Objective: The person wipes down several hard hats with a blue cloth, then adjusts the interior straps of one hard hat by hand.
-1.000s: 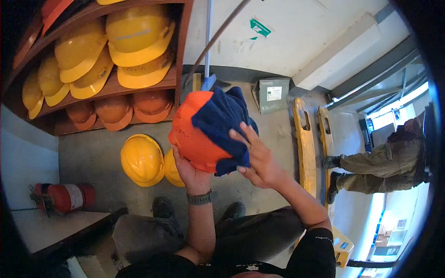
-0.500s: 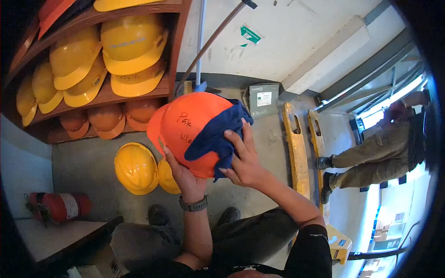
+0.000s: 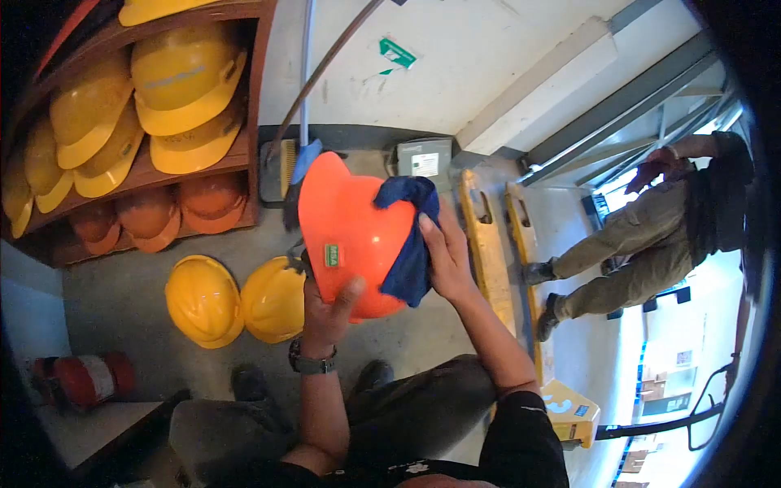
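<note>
An orange hard hat (image 3: 350, 244) is held up in front of me, its brim toward the upper left and a green MSA label on its side. My left hand (image 3: 332, 313) grips its lower edge, the thumb on the shell and the other fingers hidden beneath. A dark blue cloth (image 3: 413, 244) lies over the hat's right side. Pressed against that cloth is my right hand (image 3: 447, 256), its fingers partly hidden behind the hat and cloth. Two yellow hard hats (image 3: 203, 301) rest on the floor below and to the left.
Wooden shelves (image 3: 259, 122) at upper left hold several yellow and orange hard hats. A red fire extinguisher (image 3: 85, 380) is at lower left. A yellow pallet jack (image 3: 488, 268) stands on the right, with another person (image 3: 643, 236) beyond it. A grey box (image 3: 423, 159) sits by the wall.
The orange hard hat has turned in my hands: the handwriting has gone from view and the MSA label shows. My right hand and the cloth have shifted around its right side. The view has swung right.
</note>
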A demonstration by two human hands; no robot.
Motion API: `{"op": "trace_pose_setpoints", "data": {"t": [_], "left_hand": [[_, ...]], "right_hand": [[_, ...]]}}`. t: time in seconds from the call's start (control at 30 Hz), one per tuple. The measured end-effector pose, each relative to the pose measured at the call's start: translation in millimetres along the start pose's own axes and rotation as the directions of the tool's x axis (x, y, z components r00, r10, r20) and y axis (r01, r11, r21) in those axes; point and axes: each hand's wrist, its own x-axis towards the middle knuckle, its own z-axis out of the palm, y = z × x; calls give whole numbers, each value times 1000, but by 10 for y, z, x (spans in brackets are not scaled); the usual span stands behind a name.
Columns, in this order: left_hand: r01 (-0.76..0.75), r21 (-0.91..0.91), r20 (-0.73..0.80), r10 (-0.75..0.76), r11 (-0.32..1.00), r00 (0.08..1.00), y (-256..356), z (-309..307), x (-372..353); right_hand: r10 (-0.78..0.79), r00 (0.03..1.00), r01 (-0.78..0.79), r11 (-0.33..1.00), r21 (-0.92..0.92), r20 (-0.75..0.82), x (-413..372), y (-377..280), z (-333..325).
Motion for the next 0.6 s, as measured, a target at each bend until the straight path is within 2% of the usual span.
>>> {"op": "trace_pose_setpoints", "data": {"t": [0.03,0.07,0.1,0.13,0.17,0.2,0.27,0.3,0.37,0.4,0.47,0.53,0.57,0.6], "left_hand": [[-69,229,117,43,971,992,20,37,0],[-77,195,125,53,978,991,67,91,28],[-64,316,187,4,947,982,130,155,41],[-62,434,244,-51,899,968,141,218,55],[-133,452,275,5,882,961,44,275,54],[-142,429,289,13,892,957,-8,338,52],[-328,607,365,114,724,924,-77,406,49],[-331,601,365,119,728,923,-165,424,68],[-403,717,444,73,569,893,-394,435,92],[-404,720,445,72,564,893,-440,466,118],[-428,777,444,80,462,893,-516,569,152],[-469,779,475,96,417,875,-737,591,172],[-508,773,509,107,381,854,-846,598,136],[-497,780,503,90,380,859,-908,615,107]], "right_hand": [[312,948,-318,937,147,67,21,67,-66],[578,799,-600,757,259,165,47,136,-133],[547,832,-526,731,435,87,59,209,-72],[686,728,-606,652,455,-14,-30,519,-25],[701,710,-616,577,536,60,12,419,-95],[706,695,-621,490,611,140,56,309,-157],[708,696,-590,472,656,117,86,261,-193],[708,697,-558,435,707,114,108,245,-201],[714,693,-545,431,719,97,135,172,-305],[716,693,-527,426,735,82,169,132,-358],[675,738,-383,438,814,-16,199,137,-420],[633,770,-392,573,720,-84,189,48,-477],[644,761,-403,559,725,-74,173,-2,-495],[589,798,-519,780,351,-129,175,-37,-507]]}}
